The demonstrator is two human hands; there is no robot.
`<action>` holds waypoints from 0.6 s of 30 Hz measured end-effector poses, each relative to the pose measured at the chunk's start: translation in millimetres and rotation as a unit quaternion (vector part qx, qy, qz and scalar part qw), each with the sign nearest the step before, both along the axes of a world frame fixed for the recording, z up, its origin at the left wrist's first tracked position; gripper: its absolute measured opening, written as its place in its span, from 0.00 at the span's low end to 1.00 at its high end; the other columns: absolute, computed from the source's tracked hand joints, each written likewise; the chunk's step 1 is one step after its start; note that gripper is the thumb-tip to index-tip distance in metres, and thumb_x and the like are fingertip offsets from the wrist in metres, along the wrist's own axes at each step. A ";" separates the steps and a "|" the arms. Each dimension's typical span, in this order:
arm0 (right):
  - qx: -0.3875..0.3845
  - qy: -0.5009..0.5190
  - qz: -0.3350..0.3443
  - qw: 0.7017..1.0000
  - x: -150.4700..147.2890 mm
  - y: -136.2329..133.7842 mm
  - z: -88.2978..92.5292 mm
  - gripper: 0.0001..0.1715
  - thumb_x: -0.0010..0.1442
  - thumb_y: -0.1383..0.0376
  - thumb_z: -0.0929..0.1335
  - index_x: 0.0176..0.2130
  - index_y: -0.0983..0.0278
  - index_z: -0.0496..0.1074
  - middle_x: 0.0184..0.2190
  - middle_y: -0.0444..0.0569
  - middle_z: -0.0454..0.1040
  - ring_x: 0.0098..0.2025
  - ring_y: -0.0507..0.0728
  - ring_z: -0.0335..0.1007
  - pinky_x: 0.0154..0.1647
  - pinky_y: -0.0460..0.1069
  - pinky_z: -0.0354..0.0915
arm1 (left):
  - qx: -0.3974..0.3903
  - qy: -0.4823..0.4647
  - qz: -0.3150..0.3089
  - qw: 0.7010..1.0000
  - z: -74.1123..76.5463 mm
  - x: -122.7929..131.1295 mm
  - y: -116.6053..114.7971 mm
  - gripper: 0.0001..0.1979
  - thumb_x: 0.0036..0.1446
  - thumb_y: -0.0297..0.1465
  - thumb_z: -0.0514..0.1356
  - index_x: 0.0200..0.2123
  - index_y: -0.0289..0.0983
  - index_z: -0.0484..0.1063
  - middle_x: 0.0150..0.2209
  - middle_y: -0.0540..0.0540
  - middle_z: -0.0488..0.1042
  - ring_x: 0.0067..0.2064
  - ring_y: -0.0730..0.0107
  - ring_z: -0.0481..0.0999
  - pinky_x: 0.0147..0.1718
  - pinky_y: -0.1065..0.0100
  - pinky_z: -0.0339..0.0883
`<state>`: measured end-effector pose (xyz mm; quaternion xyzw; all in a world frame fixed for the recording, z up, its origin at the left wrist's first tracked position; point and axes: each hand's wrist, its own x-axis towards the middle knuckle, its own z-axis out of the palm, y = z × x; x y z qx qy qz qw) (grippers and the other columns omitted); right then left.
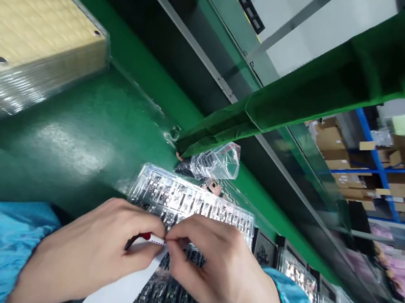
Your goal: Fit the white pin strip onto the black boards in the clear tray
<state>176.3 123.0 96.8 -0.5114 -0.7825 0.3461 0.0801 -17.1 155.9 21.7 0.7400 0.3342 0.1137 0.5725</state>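
The left hand (93,249) and right hand (223,274) are each a grip pressed together, both pinching 1 slim red-and-white pen (147,238) above 1 clear tray of black components (194,202) and 1 white sheet (112,294) on the green bench (71,145). 2 more clear trays (298,273) stand to the right; 1 clear plastic bag (220,162) lies beyond.
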 end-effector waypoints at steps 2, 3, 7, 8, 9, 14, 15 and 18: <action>-0.002 -0.004 0.003 1.000 -0.6 0.6 -2.0 0.06 0.63 0.71 0.65 0.41 0.65 0.71 0.32 0.46 0.72 0.33 0.52 0.69 0.34 0.47 0.66 | -0.008 0.011 -0.002 1.000 0.1 0.3 0.0 0.09 0.60 0.30 0.55 0.30 0.45 0.73 0.27 0.60 0.73 0.30 0.75 0.69 0.32 0.70 0.55; -0.003 -0.007 0.006 1.000 -0.8 1.0 -2.7 0.06 0.63 0.71 0.65 0.41 0.65 0.72 0.32 0.46 0.72 0.32 0.52 0.69 0.33 0.47 0.66 | -0.011 0.018 -0.006 1.000 0.3 0.4 0.0 0.09 0.59 0.31 0.54 0.29 0.45 0.73 0.26 0.59 0.72 0.30 0.74 0.68 0.31 0.70 0.55; -0.002 -0.018 0.025 1.000 -1.9 2.6 -3.6 0.07 0.62 0.71 0.65 0.40 0.66 0.72 0.30 0.45 0.72 0.30 0.51 0.68 0.30 0.47 0.64 | -0.032 0.055 -0.018 0.998 4.6 0.8 2.4 0.10 0.57 0.32 0.54 0.27 0.44 0.73 0.25 0.57 0.72 0.31 0.72 0.68 0.31 0.69 0.54; -0.001 -0.020 0.030 0.999 -2.3 2.9 -3.7 0.07 0.61 0.72 0.65 0.40 0.66 0.72 0.30 0.45 0.71 0.29 0.51 0.67 0.29 0.46 0.64 | -0.040 0.063 -0.022 0.997 6.7 0.9 3.7 0.10 0.57 0.32 0.54 0.27 0.44 0.73 0.25 0.56 0.72 0.31 0.72 0.69 0.32 0.69 0.54; 0.000 -0.021 0.033 0.999 -2.8 2.9 -4.0 0.07 0.61 0.72 0.65 0.39 0.66 0.72 0.30 0.45 0.71 0.29 0.51 0.67 0.29 0.46 0.64 | -0.048 0.070 -0.027 0.996 8.9 1.0 5.1 0.10 0.57 0.32 0.54 0.27 0.43 0.73 0.25 0.56 0.72 0.32 0.72 0.69 0.32 0.69 0.54; 0.009 -0.043 0.040 0.998 -5.5 1.6 -6.3 0.07 0.58 0.73 0.64 0.36 0.66 0.71 0.28 0.44 0.69 0.26 0.50 0.64 0.26 0.46 0.62 | -0.058 0.073 -0.050 0.994 12.5 0.7 8.3 0.11 0.56 0.30 0.52 0.25 0.41 0.71 0.23 0.55 0.69 0.29 0.72 0.67 0.30 0.69 0.52; 0.011 -0.050 0.041 0.998 -5.9 1.4 -6.7 0.07 0.58 0.73 0.64 0.36 0.66 0.71 0.27 0.43 0.68 0.26 0.50 0.64 0.25 0.46 0.61 | -0.056 0.066 -0.047 0.995 11.2 0.6 7.6 0.11 0.56 0.30 0.52 0.25 0.41 0.71 0.22 0.55 0.67 0.27 0.73 0.66 0.28 0.70 0.51; 0.015 -0.058 0.049 0.997 -6.4 1.9 -7.6 0.07 0.59 0.72 0.63 0.35 0.65 0.71 0.27 0.43 0.67 0.25 0.50 0.62 0.24 0.46 0.60 | -0.048 0.040 -0.030 0.998 5.7 0.6 4.0 0.11 0.55 0.29 0.53 0.22 0.39 0.68 0.19 0.56 0.62 0.23 0.76 0.60 0.24 0.70 0.48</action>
